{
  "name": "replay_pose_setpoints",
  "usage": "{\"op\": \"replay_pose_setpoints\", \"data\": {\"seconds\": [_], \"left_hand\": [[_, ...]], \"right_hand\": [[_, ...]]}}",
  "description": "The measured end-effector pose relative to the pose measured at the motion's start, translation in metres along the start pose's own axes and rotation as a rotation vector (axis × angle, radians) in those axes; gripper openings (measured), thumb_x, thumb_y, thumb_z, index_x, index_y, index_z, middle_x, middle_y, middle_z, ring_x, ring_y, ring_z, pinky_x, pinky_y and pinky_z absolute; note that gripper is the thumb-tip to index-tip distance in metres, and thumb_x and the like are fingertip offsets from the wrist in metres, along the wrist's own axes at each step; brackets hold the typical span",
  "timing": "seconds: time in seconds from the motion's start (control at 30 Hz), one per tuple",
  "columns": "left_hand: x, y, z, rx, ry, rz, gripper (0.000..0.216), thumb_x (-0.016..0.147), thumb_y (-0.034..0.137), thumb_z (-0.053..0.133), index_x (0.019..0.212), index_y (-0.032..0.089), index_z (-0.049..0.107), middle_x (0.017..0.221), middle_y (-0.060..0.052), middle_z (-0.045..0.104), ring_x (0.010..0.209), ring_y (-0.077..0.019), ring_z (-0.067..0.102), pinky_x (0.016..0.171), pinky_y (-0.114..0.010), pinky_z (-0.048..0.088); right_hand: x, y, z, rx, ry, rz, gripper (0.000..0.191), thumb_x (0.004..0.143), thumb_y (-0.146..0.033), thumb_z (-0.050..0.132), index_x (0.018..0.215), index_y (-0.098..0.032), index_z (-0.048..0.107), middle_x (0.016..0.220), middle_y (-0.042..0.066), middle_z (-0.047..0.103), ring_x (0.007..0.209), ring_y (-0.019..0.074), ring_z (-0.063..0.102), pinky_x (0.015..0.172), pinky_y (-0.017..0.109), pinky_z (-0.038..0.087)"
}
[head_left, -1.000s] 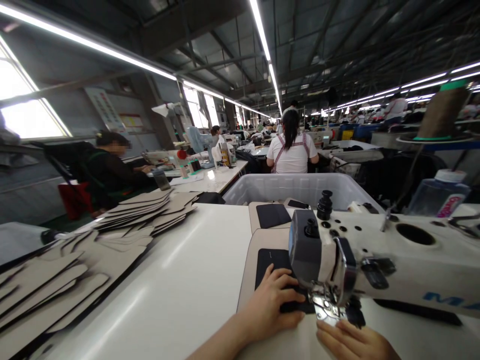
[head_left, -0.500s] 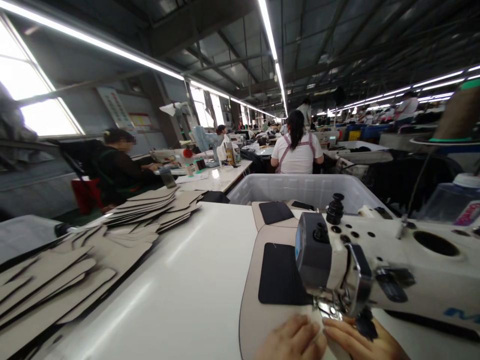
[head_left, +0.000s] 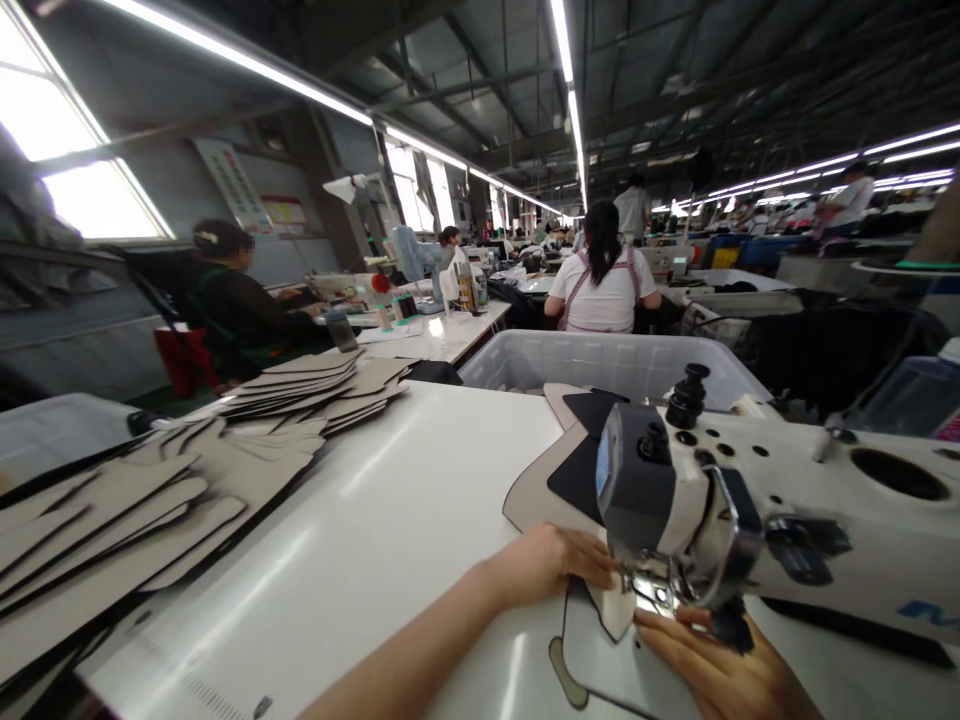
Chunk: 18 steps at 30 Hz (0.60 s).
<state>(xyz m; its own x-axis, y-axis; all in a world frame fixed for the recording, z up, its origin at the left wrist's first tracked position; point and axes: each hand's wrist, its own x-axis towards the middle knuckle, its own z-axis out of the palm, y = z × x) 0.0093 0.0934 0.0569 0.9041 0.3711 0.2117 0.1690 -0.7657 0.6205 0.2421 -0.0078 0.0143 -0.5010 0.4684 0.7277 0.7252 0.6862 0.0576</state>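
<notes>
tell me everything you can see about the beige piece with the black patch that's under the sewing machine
The beige piece is a flat, stiff-looking cut panel with rounded corners and a black rectangular patch on top. It lies turned at an angle on the white table, its near end running under the head of the sewing machine. The left hand presses its near edge beside the needle; the right hand rests in front of the machine. A similar piece lies behind it.

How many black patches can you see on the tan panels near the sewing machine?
2: one black patch on the panel left of the machine head, another behind it by the plastic bin. Others may be hidden behind the machine.
</notes>
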Motion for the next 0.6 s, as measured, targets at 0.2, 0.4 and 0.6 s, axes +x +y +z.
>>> {"op": "replay_pose_setpoints", "data": {"seconds": [0.2, 0.4, 0.6], "left_hand": [[-0.003, 0.012, 0.010, 0.219, 0.044, -0.107, 0.031, 0.091, 0.008, 0.042, 0.114, 0.018, 0.061, 0.106, -0.006, 0.067, 0.102, -0.0173, 0.060, 0.093, -0.025, 0.045], [-0.009, 0.014, 0.039, 0.395, 0.145, -0.271, 0.028, 0.090, 0.019, 0.051, 0.117, 0.015, 0.056, 0.117, -0.008, 0.061, 0.107, -0.0208, 0.055, 0.098, -0.030, 0.042], [0.001, 0.013, 0.030, 0.372, 0.140, -0.285, 0.019, 0.089, 0.017, 0.051, 0.104, 0.017, 0.063, 0.098, -0.004, 0.067, 0.092, -0.0182, 0.059, 0.091, -0.027, 0.045]], "right_hand": [[0.015, 0.013, -0.006, -0.147, -0.158, -0.295, 0.039, 0.095, -0.016, 0.026, 0.104, -0.019, 0.063, 0.107, -0.004, 0.065, 0.091, 0.0089, 0.063, 0.067, 0.026, 0.052], [0.007, 0.011, -0.004, -0.110, -0.187, -0.218, 0.035, 0.096, -0.016, 0.028, 0.109, -0.020, 0.060, 0.110, -0.008, 0.063, 0.094, 0.0066, 0.061, 0.074, 0.025, 0.049], [0.003, 0.016, 0.001, -0.032, -0.130, -0.166, 0.033, 0.096, -0.015, 0.029, 0.111, -0.022, 0.058, 0.115, -0.011, 0.060, 0.096, 0.0051, 0.059, 0.079, 0.025, 0.045]]}}
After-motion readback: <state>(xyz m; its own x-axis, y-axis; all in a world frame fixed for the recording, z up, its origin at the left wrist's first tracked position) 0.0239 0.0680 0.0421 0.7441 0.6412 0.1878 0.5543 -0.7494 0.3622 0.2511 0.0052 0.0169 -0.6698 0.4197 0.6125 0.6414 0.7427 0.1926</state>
